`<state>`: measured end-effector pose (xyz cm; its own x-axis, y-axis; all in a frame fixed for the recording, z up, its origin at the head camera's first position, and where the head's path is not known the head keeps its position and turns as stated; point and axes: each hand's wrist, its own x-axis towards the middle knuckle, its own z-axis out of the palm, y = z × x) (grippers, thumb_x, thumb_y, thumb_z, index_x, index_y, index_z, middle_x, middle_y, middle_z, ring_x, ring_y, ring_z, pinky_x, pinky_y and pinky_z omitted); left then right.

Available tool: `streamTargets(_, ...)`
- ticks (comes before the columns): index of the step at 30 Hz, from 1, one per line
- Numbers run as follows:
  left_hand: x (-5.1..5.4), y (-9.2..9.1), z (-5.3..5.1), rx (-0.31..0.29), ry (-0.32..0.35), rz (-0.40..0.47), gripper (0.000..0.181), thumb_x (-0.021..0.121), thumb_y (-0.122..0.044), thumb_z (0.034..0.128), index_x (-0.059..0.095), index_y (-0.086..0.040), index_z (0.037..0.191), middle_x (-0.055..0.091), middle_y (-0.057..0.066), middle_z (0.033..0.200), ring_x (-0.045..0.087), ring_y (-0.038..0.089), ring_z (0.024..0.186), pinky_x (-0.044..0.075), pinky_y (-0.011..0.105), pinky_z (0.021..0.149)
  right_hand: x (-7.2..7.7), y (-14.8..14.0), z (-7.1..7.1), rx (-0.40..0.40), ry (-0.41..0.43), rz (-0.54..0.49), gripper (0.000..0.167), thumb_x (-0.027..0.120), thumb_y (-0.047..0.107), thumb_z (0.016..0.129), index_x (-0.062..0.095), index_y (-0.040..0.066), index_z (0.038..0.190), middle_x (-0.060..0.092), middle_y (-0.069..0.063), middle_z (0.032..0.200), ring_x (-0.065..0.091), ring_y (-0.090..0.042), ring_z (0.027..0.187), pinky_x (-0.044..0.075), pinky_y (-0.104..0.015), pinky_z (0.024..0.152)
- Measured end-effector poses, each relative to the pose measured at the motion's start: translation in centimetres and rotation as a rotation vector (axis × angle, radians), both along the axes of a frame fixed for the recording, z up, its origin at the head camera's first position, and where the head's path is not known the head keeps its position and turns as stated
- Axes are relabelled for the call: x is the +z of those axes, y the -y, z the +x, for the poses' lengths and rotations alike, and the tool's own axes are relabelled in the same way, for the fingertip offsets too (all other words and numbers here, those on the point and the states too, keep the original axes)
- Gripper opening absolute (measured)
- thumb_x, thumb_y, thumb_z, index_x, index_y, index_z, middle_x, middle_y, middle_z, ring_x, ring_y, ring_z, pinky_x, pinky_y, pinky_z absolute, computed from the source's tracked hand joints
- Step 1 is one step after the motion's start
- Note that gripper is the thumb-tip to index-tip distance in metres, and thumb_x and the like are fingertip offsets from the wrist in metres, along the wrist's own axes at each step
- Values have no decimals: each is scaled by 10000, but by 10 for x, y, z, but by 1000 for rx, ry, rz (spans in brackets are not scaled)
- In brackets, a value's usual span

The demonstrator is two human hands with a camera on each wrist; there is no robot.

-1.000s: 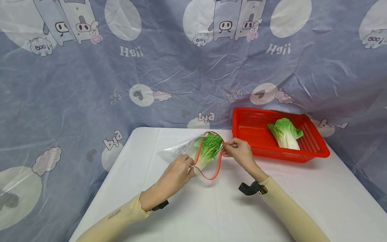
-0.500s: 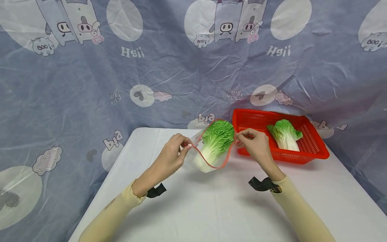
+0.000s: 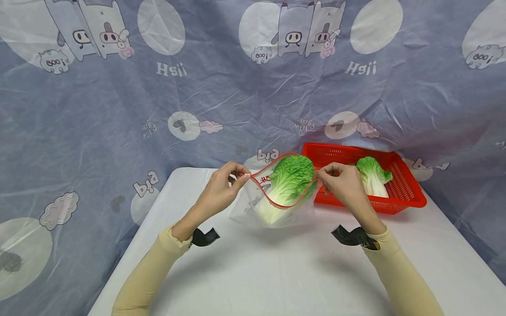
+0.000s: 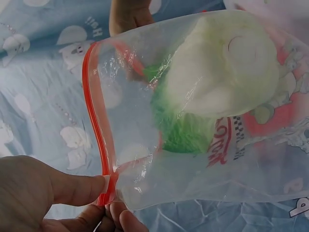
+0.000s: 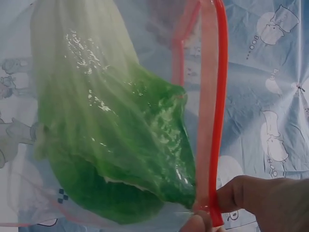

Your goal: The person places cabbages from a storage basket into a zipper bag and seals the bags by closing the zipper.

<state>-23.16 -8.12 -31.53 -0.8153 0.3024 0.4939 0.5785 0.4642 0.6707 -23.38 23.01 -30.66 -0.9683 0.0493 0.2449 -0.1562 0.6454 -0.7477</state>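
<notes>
A clear zip bag [image 3: 245,206] with a red zip edge is held up above the table, its mouth spread wide. Inside it lies a napa cabbage [image 3: 286,186], green leaves toward the mouth and white base toward the bottom. My left hand [image 3: 221,188] pinches the left corner of the red edge between thumb and fingers; the left wrist view shows a white slider beside the thumb [image 4: 79,188]. At the opposite corner, my right hand [image 3: 345,184] pinches the same edge. In the right wrist view the cabbage leaves [image 5: 140,140] reach close to the zip.
A red plastic basket [image 3: 407,199] stands at the back right of the white table [image 3: 276,272], partly behind my right hand. Another cabbage [image 3: 373,177] lies in it. A patterned grey-blue cloth [image 3: 221,92] hangs behind the table.
Both hands have risen and moved apart, lifting the bag off the table with the cabbage in it. The bag's mouth has widened and turned toward the head camera.
</notes>
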Motion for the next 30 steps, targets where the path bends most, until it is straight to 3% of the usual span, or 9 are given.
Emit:
streamTargets(6, -2, -2, -6, 8, 32, 22, 134, 595, -228, 969, 643, -120, 1033, 611, 11, 959, 561, 128, 884, 498, 316, 788, -1, -1, -4, 60, 8, 25, 230, 637, 306, 921, 663, 83, 971, 709, -76, 743, 671, -146, 584, 512, -289, 549)
streamTargets(11, -6, -3, -9, 23, 41, 34, 130, 597, -220, 966, 644, -117, 1030, 616, 15, 949, 566, 130, 862, 496, 318, 786, -9, -1, -6, 248, -37, -49, 196, 626, 185, 948, 611, 31, 1069, 689, -182, 910, 711, -220, 676, 578, -282, 622)
streamTargets(15, -8, -3, -11, 36, 38, 42, 132, 602, -220, 963, 646, -117, 1032, 621, 17, 934, 572, 135, 844, 493, 321, 788, -14, 1, -6, 347, -61, 10, 165, 596, 64, 946, 654, 26, 1096, 705, -185, 1002, 720, -254, 764, 573, -234, 645)
streamTargets(21, -9, 2, -16, 50, 31, 40, 167, 603, -243, 963, 649, -101, 1039, 633, 33, 954, 587, 146, 872, 497, 317, 791, -16, 3, -6, 333, -58, 116, 177, 649, 31, 886, 677, 68, 1057, 721, -135, 974, 701, -200, 785, 549, -230, 620)
streamTargets(30, -3, 19, -27, 95, 7, 88, 223, 594, -260, 968, 638, -63, 1064, 642, 86, 1004, 590, 211, 935, 484, 352, 821, -12, 2, -10, 274, -104, 113, 100, 669, 107, 903, 662, 112, 1003, 722, -87, 886, 704, -167, 773, 534, -232, 634)
